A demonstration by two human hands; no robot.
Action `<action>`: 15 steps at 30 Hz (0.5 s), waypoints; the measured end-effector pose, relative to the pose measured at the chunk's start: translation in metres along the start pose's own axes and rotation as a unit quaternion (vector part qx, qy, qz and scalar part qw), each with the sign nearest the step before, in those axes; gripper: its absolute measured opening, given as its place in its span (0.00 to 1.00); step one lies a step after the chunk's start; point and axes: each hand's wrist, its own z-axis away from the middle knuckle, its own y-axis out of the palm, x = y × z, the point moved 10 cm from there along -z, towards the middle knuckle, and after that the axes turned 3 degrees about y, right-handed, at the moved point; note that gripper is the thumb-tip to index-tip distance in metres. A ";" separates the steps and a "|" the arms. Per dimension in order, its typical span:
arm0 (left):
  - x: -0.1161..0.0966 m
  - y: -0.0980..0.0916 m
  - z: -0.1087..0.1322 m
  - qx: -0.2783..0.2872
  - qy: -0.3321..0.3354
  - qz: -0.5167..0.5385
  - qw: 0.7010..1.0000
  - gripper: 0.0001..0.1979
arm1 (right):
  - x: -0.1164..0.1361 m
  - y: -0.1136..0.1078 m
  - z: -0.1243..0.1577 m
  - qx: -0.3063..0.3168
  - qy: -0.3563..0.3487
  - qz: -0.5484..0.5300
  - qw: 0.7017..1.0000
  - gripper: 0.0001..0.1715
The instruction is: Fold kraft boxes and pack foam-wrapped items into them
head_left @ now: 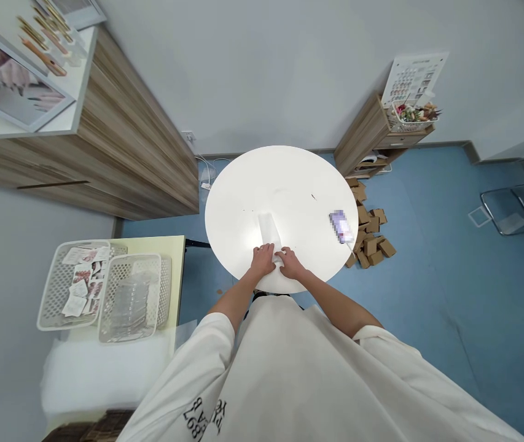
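Observation:
A thin, translucent whitish strip (269,228) lies on the round white table (284,175), its far end pointing away from me. Both hands are at its near end, close to the table's front edge. My left hand (262,260) rests on the strip's left side with its fingers bent over it. Just to the right, my right hand (290,264) has its fingers curled at the strip's near end, thumb toward the left hand. What lies beneath the fingers is too small to make out. A phone (341,226) with a cable lies at the table's right side.
Left of the round table, a yellow-topped table (176,264) holds white baskets (70,245) of cards and clear plastic pieces. Small cardboard boxes (372,245) are heaped on the floor at right. Wooden cabinets (137,135) stand at left, a small shelf (363,132) behind right.

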 end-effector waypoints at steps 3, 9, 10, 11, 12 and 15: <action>0.000 0.003 0.005 0.045 0.003 0.008 0.999 0.27 | 0.009 -0.006 0.005 -0.014 -0.036 0.043 0.998 0.30; 0.010 0.003 0.006 0.061 -0.026 0.084 0.994 0.20 | 0.022 -0.015 0.001 0.009 -0.082 0.071 0.994 0.23; 0.012 0.001 0.004 0.056 -0.035 0.096 0.993 0.19 | 0.023 -0.018 -0.003 0.013 -0.083 0.069 0.994 0.23; 0.016 0.000 0.002 0.051 -0.047 0.107 0.992 0.17 | 0.023 -0.020 -0.007 0.016 -0.082 0.065 0.994 0.23; 0.020 -0.001 -0.001 0.045 -0.060 0.119 0.990 0.15 | 0.023 -0.023 -0.011 0.018 -0.079 0.060 0.995 0.23; 0.029 -0.007 -0.003 0.009 -0.098 0.176 0.979 0.15 | 0.021 -0.032 -0.028 0.018 -0.052 0.043 0.998 0.21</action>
